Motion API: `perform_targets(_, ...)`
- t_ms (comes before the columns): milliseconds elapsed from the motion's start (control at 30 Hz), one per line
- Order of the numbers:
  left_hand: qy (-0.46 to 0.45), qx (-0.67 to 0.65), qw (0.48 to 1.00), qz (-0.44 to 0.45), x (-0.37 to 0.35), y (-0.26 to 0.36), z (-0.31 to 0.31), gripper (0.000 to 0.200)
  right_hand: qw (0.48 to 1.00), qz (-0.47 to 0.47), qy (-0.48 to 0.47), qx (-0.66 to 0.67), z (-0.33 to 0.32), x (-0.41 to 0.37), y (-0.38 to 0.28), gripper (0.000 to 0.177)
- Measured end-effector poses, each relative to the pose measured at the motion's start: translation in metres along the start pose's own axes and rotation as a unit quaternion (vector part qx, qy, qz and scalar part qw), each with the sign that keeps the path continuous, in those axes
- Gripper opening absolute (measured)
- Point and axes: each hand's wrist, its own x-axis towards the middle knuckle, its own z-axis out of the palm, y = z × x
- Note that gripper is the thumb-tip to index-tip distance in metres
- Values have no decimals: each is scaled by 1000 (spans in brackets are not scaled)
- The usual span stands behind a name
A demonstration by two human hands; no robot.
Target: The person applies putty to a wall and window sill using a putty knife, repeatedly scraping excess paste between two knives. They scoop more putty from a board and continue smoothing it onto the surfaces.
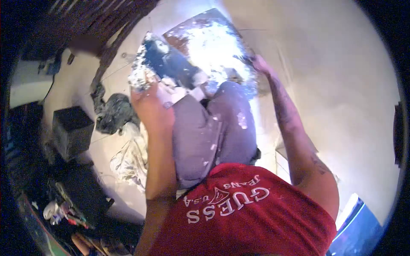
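My left hand (149, 100) is closed at the near left edge of a dark blue flat panel (164, 57), which is crusted with white, plaster-like material and tilted in front of my knees. Behind and right of it lies a larger brown board (181, 34), smeared white and partly washed out by glare. At that board's right edge is my right hand (261, 66), its fingers curled around something dark and thin that I cannot make out. White broken chunks (173, 90) sit between the panel and my knees.
A crumpled black bag (115, 113) and pale cloth (130, 158) lie on the floor at left, near a dark box (72, 130). Slatted dark furniture (85, 21) stands far left. A blue object (358, 230) is at lower right.
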Motion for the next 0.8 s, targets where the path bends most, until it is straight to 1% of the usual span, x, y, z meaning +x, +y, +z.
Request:
perform_targets(33,-16,13,1000,-3,-1,0,8,43,995,-61,22,78,-16,-24,-21,45)
perform_targets(67,-31,27,999,-6,-1,1,15,45,979,-127,41,153,-26,-43,-53,50)
perform_targets(100,-12,-155,976,-150,2,24,23,46,975,-126,75,166,-39,-71,-92,52)
perform_targets(133,-13,-274,930,-245,7,43,32,44,970,-128,106,179,-48,-90,-118,54)
perform_targets(167,10,-381,861,-338,13,62,42,42,946,-174,131,242,-49,-88,-113,55)
perform_targets(200,-15,-401,847,-349,13,64,49,40,932,-203,164,251,-54,-112,-143,59)
perform_targets(267,-60,-431,822,-367,15,66,56,37,897,-181,188,356,-47,-130,-157,60)
perform_targets(300,-71,-435,811,-384,16,72,62,34,886,-204,180,376,-44,-140,-167,60)
perform_targets(367,-68,-461,809,-357,17,71,75,34,859,-243,164,420,-35,-162,-193,62)
perform_targets(467,-65,-480,804,-344,18,64,85,36,893,-300,217,256,-19,-174,-212,62)
perform_targets(500,-64,-481,806,-339,19,66,86,36,866,-386,180,264,-13,-167,-203,64)
perform_targets(533,-63,-482,808,-334,18,66,86,36,873,-395,172,229,-12,-167,-204,65)
perform_targets(567,-69,-505,791,-340,16,63,86,38,880,-403,162,193,-11,-167,-208,66)
perform_targets(600,-75,-497,789,-353,16,63,86,38,885,-410,153,156,-11,-167,-210,67)
perform_targets(667,-85,-484,784,-379,19,68,85,38,883,-424,173,99,-9,-165,-210,67)
perform_targets(733,-87,-486,787,-371,20,63,87,37,876,-438,200,42,-4,-160,-206,67)
perform_targets(800,-77,-478,789,-378,16,57,87,37,885,-424,193,16,5,-155,-192,67)
